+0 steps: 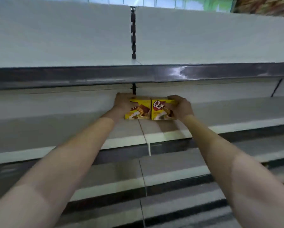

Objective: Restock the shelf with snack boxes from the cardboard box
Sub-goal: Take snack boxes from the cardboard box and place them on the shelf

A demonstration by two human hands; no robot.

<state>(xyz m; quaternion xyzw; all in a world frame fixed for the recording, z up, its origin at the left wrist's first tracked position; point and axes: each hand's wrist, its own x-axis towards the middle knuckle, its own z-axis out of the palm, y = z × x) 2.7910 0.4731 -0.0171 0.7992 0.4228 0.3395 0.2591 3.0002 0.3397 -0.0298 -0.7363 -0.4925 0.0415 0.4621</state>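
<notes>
Yellow snack boxes stand side by side, touching, far back on a white shelf under a grey shelf edge. Both bare forearms stretch out nearly straight from the near corners toward them. On the left, the left hand curls over the top and outer side of the left box, fingers closed on it. Just to the right, the right box shows a red logo on its front. Farthest right, the right hand wraps its outer side, fingers bent over the top edge, gripping it.
</notes>
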